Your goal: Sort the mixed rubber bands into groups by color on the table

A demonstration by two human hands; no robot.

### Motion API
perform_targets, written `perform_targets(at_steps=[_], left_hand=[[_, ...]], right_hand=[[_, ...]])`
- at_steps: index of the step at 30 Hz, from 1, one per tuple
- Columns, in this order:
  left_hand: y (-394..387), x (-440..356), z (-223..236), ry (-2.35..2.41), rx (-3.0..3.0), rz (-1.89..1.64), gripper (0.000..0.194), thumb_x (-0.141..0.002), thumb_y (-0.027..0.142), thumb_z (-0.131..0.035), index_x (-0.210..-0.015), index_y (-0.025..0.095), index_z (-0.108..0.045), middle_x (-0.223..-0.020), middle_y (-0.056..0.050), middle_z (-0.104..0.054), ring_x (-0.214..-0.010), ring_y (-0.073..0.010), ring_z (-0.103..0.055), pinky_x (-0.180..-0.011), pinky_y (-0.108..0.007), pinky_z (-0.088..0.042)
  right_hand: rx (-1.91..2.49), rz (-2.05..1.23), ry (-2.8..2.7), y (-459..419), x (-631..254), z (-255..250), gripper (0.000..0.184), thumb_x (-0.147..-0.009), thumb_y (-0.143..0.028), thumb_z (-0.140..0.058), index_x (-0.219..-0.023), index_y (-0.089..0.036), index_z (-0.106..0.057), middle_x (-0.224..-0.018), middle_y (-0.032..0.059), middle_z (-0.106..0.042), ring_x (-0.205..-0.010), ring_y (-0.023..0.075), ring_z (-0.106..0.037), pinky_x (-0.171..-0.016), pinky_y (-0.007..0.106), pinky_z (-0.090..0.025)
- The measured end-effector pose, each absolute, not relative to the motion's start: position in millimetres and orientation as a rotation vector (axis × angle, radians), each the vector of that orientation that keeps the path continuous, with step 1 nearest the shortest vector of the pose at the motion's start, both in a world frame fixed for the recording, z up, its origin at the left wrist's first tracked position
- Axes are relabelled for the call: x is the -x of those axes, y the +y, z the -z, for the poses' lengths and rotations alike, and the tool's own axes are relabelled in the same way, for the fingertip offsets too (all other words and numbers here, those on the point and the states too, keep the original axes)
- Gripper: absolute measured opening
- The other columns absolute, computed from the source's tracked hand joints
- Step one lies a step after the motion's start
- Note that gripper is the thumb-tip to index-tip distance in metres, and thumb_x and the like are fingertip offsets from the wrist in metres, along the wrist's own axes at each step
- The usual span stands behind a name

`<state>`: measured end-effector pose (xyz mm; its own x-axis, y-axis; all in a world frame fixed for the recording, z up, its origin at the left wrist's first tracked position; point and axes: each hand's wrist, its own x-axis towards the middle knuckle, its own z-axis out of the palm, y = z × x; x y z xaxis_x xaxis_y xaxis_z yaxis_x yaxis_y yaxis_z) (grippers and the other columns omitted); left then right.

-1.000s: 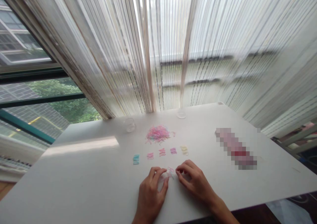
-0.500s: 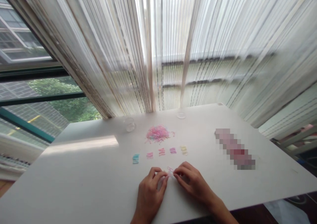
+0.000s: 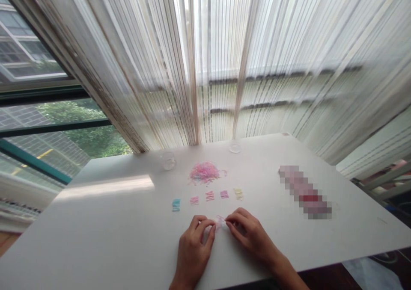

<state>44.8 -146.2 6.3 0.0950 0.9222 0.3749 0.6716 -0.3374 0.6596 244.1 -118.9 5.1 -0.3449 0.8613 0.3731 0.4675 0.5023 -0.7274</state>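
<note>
A few small pale pink and bluish rubber bands (image 3: 220,218) lie on the table between my fingertips. My left hand (image 3: 196,247) is on their left, thumb and forefinger pinched together on what looks like a band. From the right, my right hand (image 3: 252,234) pinches at the same bands. Beyond the hands runs a row of small band groups: blue (image 3: 176,205), pink (image 3: 194,200), coral pink (image 3: 209,195), purple (image 3: 224,194) and yellow (image 3: 238,194). Behind the row sits a loose pile of mixed, mostly pink bands (image 3: 205,172).
On the white table (image 3: 105,238), a clear round container (image 3: 168,161) stands back left of the pile. A clear round lid (image 3: 234,148) lies near the far edge. To the right is a blurred-out long pinkish item (image 3: 305,191). Striped curtains (image 3: 218,59) hang behind the table.
My left thumb and forefinger have come together from a wider gap. The right fingertips have shifted slightly left, and the bands between the hands have moved a little.
</note>
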Motion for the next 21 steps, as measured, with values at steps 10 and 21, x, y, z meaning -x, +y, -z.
perform_targets(at_steps=[10, 21], left_hand=[[-134, -5, -23, 1.837, -1.666, -1.320, 0.045, -0.086, 0.059, -0.057, -0.080, 0.017, -0.073, -0.064, 0.000, -0.057, -0.053, -0.0121, -0.051, -0.051, -0.022, -0.048], [-111, 21, -39, 1.816, -2.054, -0.923, 0.033, -0.090, 0.046, -0.053, -0.087, 0.022, -0.076, -0.062, 0.002, -0.053, -0.055, -0.0132, -0.051, -0.058, -0.024, -0.044]], right_hand=[[1.097, -0.704, -1.978, -119, -245, -10, 0.015, -0.096, -0.021, -0.051, -0.094, -0.020, -0.066, -0.085, 0.0050, -0.062, -0.077, 0.0163, -0.061, -0.070, 0.029, -0.052], [1.105, -0.730, -1.975, -119, -246, -8, 0.015, -0.097, -0.021, -0.051, -0.092, -0.021, -0.065, -0.086, 0.0050, -0.063, -0.078, 0.0165, -0.062, -0.071, 0.028, -0.052]])
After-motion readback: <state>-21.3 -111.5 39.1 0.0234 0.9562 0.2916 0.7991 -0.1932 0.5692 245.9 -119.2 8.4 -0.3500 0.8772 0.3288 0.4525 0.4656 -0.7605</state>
